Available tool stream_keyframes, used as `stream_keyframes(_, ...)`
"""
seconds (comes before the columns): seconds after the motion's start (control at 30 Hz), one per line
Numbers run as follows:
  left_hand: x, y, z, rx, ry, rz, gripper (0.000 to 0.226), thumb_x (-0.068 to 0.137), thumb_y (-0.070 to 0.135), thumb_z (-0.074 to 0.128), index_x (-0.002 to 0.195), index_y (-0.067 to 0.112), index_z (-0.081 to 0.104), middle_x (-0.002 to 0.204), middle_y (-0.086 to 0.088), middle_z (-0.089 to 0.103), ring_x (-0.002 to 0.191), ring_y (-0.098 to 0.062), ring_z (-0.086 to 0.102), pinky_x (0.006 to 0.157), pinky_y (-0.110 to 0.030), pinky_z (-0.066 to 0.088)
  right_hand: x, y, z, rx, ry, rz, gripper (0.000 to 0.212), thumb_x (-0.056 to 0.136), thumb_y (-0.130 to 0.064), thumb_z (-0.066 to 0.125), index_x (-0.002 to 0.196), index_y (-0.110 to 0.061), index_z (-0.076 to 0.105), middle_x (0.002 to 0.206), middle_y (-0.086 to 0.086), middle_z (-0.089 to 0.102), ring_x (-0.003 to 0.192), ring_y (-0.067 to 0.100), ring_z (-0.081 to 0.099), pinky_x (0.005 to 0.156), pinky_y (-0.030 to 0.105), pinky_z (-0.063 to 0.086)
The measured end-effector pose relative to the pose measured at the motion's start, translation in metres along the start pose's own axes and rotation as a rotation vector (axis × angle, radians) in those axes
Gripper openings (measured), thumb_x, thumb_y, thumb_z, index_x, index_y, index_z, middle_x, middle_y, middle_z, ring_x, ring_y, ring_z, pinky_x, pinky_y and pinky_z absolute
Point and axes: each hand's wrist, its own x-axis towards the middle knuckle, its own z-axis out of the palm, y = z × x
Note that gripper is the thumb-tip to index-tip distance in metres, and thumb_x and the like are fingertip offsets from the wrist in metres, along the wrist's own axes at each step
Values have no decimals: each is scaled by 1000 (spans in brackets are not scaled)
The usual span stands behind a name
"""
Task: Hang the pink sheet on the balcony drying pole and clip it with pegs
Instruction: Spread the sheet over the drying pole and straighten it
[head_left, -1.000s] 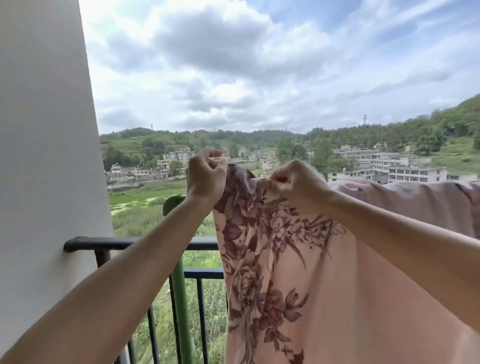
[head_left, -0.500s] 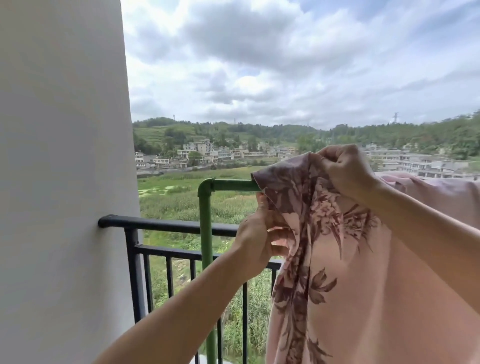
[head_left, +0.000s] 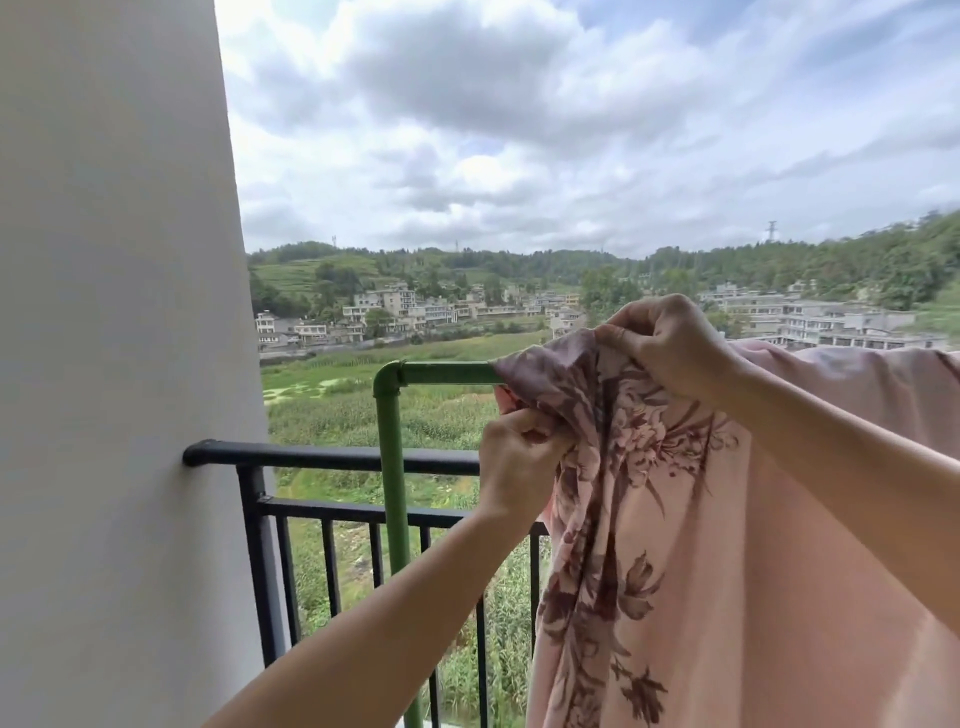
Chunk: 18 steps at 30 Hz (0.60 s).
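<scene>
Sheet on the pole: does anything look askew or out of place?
The sheet is bunched at its left end on the pole, not spread flat; the left hand and right hand grip it there. No peg shows.

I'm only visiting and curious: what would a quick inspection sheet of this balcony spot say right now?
Surface: no table; black railing fixed to white wall.
Job's things: pink sheet with floral border draped over green drying pole, its end bunched short of the pole's corner; no pegs seen.
Clutter: nothing seen.
Grippers: right hand grips the bunched cloth atop the pole; left hand grips the sheet's edge just below.
Cables: nothing seen.
Surroundings: fields, buildings, wooded hills, cloudy sky.
</scene>
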Motion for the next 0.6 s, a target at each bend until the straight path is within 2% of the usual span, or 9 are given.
stream_keyframes(0.07, -5, 9, -15, 9, 44, 71, 16, 82, 0, 68, 70, 10, 71, 64, 6, 70, 59, -6, 63, 55, -18, 50, -5, 2, -2, -90, -55, -26, 27, 84, -49, 64, 84, -23, 74, 71, 0, 71, 65, 23, 67, 63, 43, 58)
stream_keyframes(0.13, 2, 16, -36, 55, 150, 124, 22, 85, 0, 64, 66, 11, 67, 63, -1, 67, 54, -13, 59, 48, -23, 48, -9, 4, -1, -194, -124, -51, 37, 79, -62, 60, 85, -28, 74, 66, -3, 71, 58, 23, 66, 55, 44, 57)
stream_keyframes(0.2, 28, 35, -51, 124, 285, 169, 23, 89, 2, 59, 68, 10, 60, 62, -8, 61, 44, -11, 46, 39, -23, 36, -3, 6, -7, -231, -103, -97, 31, 80, -56, 64, 82, -26, 74, 63, -8, 68, 51, 12, 62, 48, 32, 51)
stream_keyframes(0.3, 64, 59, -64, 256, 316, 211, 18, 94, 5, 52, 77, 10, 53, 63, -7, 56, 37, -6, 39, 32, -18, 27, 4, 4, -11, -253, -21, -135, 20, 86, -42, 64, 74, -25, 68, 56, -9, 61, 43, 9, 52, 44, 21, 38)
stream_keyframes(0.4, 89, 75, -67, 435, 297, 315, 13, 96, 10, 52, 83, 8, 53, 64, -1, 54, 42, -8, 46, 31, -16, 29, 19, 8, -20, -289, 130, -226, 32, 90, -45, 56, 68, -22, 57, 55, -1, 58, 43, 17, 53, 43, 26, 42)
stream_keyframes(0.5, 120, 95, -72, 580, 320, 440, 14, 93, 10, 56, 79, 9, 55, 60, 3, 52, 45, -6, 43, 35, -7, 26, 51, 5, -32, -408, 169, -332, 40, 95, -49, 48, 69, -18, 52, 51, 0, 55, 39, 21, 54, 36, 29, 44)
stream_keyframes(0.6, 153, 104, -74, 708, 392, 438, 11, 90, 11, 59, 79, 13, 60, 62, 1, 56, 46, -4, 44, 37, -7, 26, 82, 13, -46, -493, 203, -359, 54, 92, -61, 42, 65, -15, 51, 46, 0, 52, 33, 20, 50, 32, 26, 40)
